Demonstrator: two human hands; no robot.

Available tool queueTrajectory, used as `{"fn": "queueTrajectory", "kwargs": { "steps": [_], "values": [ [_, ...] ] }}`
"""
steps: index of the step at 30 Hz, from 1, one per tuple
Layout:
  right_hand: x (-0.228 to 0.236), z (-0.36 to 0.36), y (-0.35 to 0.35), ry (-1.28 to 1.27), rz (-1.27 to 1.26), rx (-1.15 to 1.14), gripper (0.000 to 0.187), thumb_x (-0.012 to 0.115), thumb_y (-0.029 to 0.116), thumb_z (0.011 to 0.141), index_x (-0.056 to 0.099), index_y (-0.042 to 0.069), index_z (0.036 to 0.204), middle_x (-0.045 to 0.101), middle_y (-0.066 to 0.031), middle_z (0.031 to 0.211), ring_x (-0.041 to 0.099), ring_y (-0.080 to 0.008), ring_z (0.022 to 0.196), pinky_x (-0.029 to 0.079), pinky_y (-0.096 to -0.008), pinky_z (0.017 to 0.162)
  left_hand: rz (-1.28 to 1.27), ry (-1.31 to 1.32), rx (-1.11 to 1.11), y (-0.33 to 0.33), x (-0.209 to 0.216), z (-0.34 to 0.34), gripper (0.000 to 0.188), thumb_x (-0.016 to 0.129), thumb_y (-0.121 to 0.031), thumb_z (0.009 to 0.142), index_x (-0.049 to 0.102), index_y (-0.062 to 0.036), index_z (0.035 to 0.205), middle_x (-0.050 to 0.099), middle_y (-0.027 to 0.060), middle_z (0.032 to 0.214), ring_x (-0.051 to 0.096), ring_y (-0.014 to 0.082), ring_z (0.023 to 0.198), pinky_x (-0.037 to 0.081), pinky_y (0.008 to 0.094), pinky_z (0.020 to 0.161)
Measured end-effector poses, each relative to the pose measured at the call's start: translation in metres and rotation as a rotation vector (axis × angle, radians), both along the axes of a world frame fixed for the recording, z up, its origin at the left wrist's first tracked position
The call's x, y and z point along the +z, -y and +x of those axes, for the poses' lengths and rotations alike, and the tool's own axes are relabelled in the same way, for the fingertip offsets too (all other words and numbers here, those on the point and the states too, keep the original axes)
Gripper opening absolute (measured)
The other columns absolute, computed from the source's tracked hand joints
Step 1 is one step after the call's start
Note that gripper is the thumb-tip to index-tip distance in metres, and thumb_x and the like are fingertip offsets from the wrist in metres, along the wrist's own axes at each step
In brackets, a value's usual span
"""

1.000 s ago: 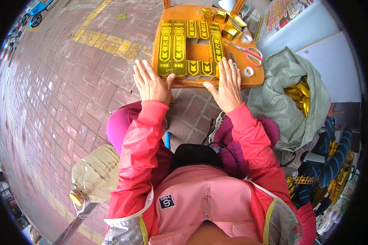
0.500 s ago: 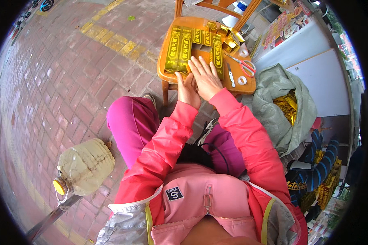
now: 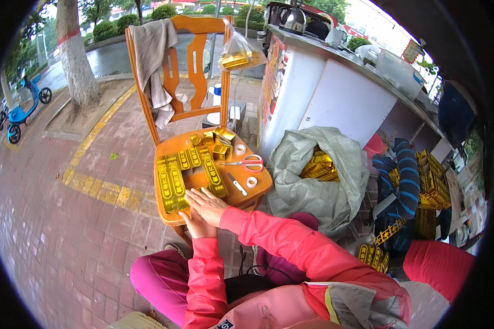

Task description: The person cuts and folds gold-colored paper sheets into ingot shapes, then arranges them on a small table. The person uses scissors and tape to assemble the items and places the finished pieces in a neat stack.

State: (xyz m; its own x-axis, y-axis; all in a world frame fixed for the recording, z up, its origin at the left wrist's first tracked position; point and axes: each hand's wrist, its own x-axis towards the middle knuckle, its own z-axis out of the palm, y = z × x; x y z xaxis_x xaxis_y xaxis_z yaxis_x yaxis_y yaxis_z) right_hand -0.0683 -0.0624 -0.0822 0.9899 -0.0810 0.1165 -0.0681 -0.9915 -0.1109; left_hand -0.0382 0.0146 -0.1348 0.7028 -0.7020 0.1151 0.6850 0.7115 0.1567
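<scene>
Long gold printed paper strips lie in a frame-like layout on the wooden chair seat. My right hand is flat with its fingers stretched out, resting at the near end of the strips. Close below it, partly covered, my left hand sits at the seat's front edge, thumb out. Nothing shows held in either hand. To their right are a white utility knife, red-and-grey scissors and a white tape roll; a second tape roll is farther back. Folded gold pieces stand behind the strips.
A grey cloth and a plastic bag hang on the chair back. Right of the chair stands an open woven sack of gold pieces, before a white counter. Stacked gold pieces and someone's red sleeve are farther right.
My view has tilted upward and turned right, so the chair back, street and counter now show. Both hands stay together at the near end of the strips, with little visible shift.
</scene>
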Motion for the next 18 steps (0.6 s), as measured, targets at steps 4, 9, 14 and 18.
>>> {"fn": "queueTrajectory", "kwargs": {
  "steps": [4,9,14,18],
  "values": [
    [0.0,0.0,0.001,0.009,0.005,-0.027,0.055,0.04,0.019,0.092,0.031,0.003,0.144,0.029,-0.011,0.152,0.023,-0.0237,0.143,0.017,-0.0441,0.117,0.003,-0.024,0.02,0.002,0.001,-0.002,0.075,0.029,-0.063,0.094,0.021,-0.0142,0.15,0.021,0.0058,0.156,0.021,0.0275,0.142,0.015,0.0458,0.116],
    [-0.005,-0.006,0.006,0.094,0.107,-0.11,0.044,0.043,0.019,0.091,0.048,0.001,0.132,0.046,-0.0145,0.138,0.038,-0.0289,0.133,0.023,-0.0468,0.114,0.069,0.054,-0.041,0.001,-0.009,0.002,0.086,0.033,-0.069,0.09,0.018,-0.0092,0.149,0.022,0.0106,0.155,0.025,0.031,0.14,0.018,0.0482,0.114],
    [-0.004,-0.03,0.025,0.1,-0.287,-0.082,0.054,0.051,0.013,0.084,0.043,-0.001,0.135,0.04,-0.0143,0.143,0.034,-0.029,0.136,0.024,-0.0479,0.113,-0.044,0.017,-0.075,0.003,-0.013,0.004,0.078,0.029,-0.075,0.087,0.034,-0.018,0.139,0.035,0.0052,0.145,0.039,0.0267,0.123,0.033,0.039,0.089],
    [0.003,-0.049,0.041,0.003,-0.228,-0.164,0.067,0.047,0.001,0.08,0.03,0.002,0.144,0.027,-0.0132,0.152,0.019,-0.0279,0.143,0.016,-0.0458,0.116,0.421,-0.111,0.011,0.0,-0.003,-0.002,0.082,0.03,-0.076,0.086,0.027,-0.0189,0.146,0.024,0.0035,0.154,0.031,0.0258,0.133,0.024,0.0449,0.101]
  ]
}}
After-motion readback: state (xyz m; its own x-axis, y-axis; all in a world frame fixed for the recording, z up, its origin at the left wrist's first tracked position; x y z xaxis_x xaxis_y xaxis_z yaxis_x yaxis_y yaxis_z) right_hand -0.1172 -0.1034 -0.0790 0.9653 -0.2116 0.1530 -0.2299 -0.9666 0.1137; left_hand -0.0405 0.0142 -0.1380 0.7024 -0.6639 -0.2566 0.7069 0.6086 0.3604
